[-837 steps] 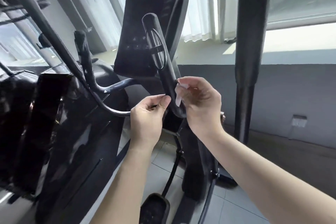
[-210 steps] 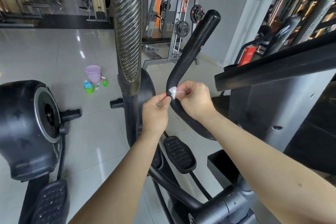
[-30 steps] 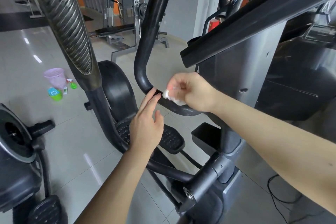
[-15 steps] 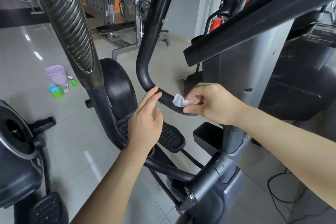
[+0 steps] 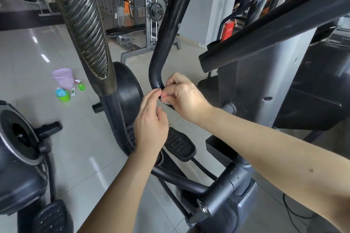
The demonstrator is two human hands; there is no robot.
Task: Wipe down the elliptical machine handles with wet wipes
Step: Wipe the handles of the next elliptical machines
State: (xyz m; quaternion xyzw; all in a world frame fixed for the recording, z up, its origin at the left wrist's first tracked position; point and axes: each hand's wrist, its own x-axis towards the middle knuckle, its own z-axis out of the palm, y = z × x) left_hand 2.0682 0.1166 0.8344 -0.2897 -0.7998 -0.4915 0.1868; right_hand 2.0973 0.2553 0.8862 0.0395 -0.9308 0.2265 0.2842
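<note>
Head view: black handle [image 5: 170, 24], upright at centre, bending right at its lower end. Right hand [image 5: 184, 98] curled round that bend. Left hand [image 5: 151, 121] with fingers straight, tips touching the bend beside the right hand. Pink basket [image 5: 63, 78] on floor, far left.

Left hand [image 5: 151, 125] and right hand [image 5: 184, 98] meet at the handle [image 5: 166, 30] bend — basket [image 5: 63, 78] on the floor [image 5: 79, 138] well left
</note>
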